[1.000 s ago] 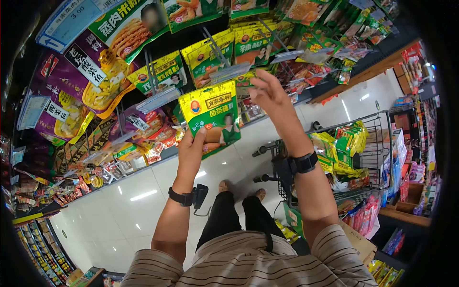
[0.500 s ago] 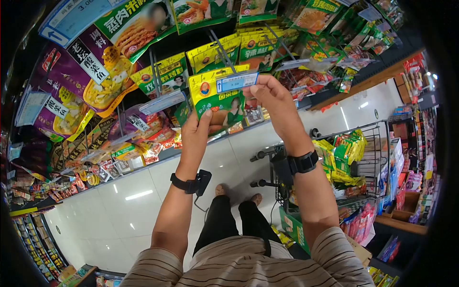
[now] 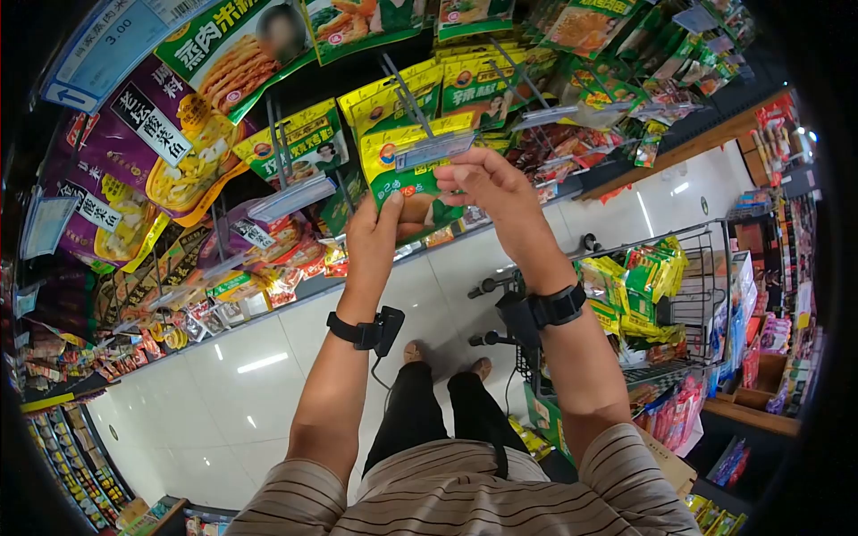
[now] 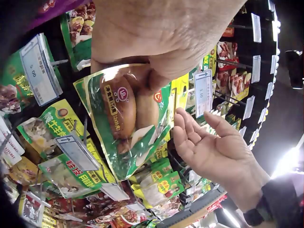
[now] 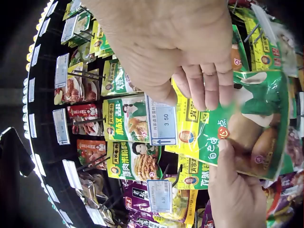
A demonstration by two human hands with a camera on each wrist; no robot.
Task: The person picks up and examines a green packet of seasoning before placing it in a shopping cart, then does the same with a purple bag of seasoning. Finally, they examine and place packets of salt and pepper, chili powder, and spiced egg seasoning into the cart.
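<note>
Head view shows the left hand (image 3: 375, 234) pinching a glossy green-and-yellow plastic food packet (image 3: 413, 183) by its lower edge, up against the hanging display hooks. The right hand (image 3: 487, 183) seems to pinch the clear price tag (image 3: 435, 148) above it.

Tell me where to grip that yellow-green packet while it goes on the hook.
Pinch the yellow-green packet at its lower edge from below, as the left hand does now. It hangs flat, and its top sits behind the price tag where the right hand works, so only the bottom is free.
</note>
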